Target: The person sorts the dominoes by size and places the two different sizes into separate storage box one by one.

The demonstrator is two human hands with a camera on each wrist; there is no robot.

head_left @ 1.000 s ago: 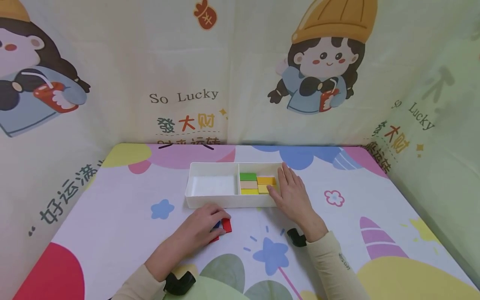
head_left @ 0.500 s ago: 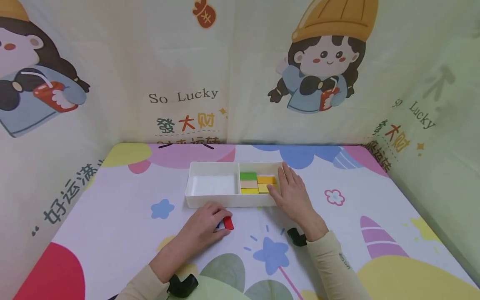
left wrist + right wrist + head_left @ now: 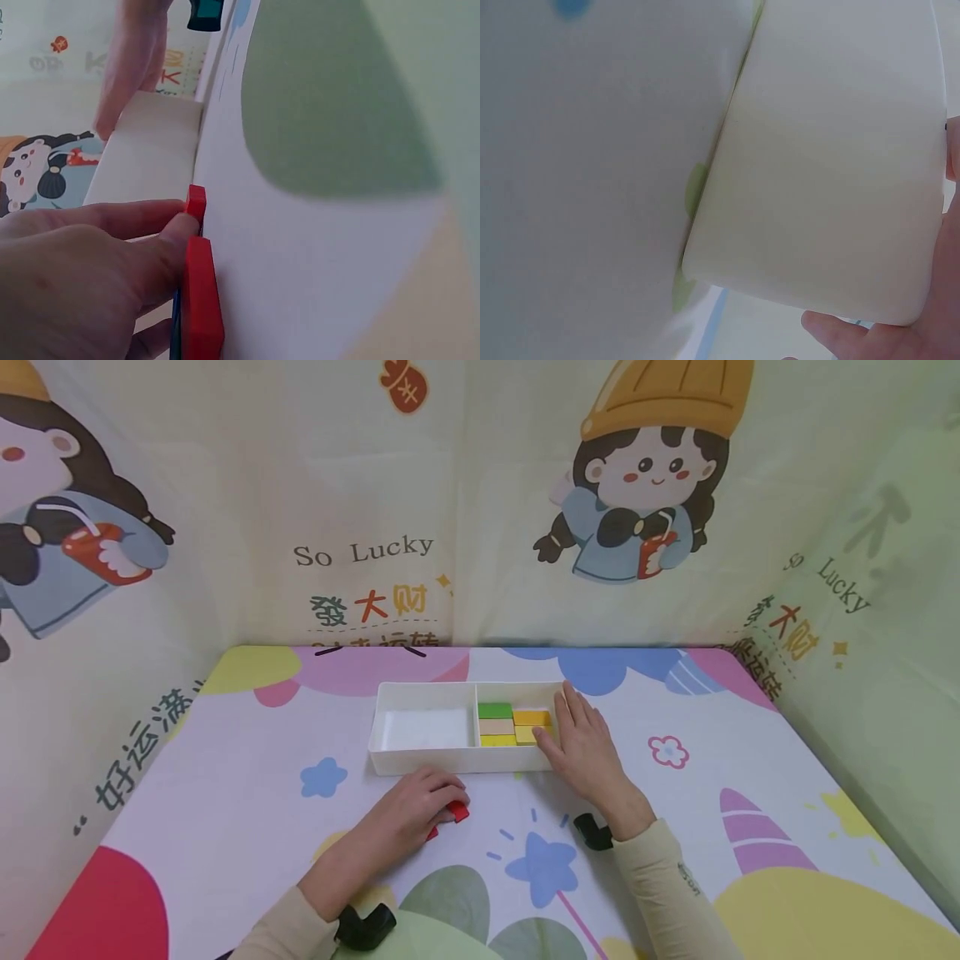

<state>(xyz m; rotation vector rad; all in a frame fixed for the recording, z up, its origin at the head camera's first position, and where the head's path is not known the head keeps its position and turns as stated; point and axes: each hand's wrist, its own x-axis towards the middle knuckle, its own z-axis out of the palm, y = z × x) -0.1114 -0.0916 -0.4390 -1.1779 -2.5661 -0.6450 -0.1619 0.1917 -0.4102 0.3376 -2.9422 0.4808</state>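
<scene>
My left hand (image 3: 414, 806) is low over the table just in front of a white two-compartment box (image 3: 420, 763). Its thumb and index finger pinch a small red block (image 3: 196, 201). A second red block (image 3: 201, 300) stands nearer the wrist, with a dark blue block (image 3: 176, 326) beside it, mostly hidden by the hand. My right hand (image 3: 592, 760) holds the box's right end, its fingers along the outside of the end wall and its thumb over the front rim. Inside the right compartment, several flat blocks (image 3: 496, 711) lie together: green, beige, yellow and orange.
A divider (image 3: 476, 714) separates the box's two halves; the left compartment shows its bare white floor (image 3: 427, 731). The box stands toward the back of a patterned tabletop (image 3: 247, 793). Printed curtains (image 3: 487, 510) rise behind and at both sides.
My left hand shifts slightly right, its thumb and fingers closing in over the red block, which now shows less. The right hand and the box stay in place.
</scene>
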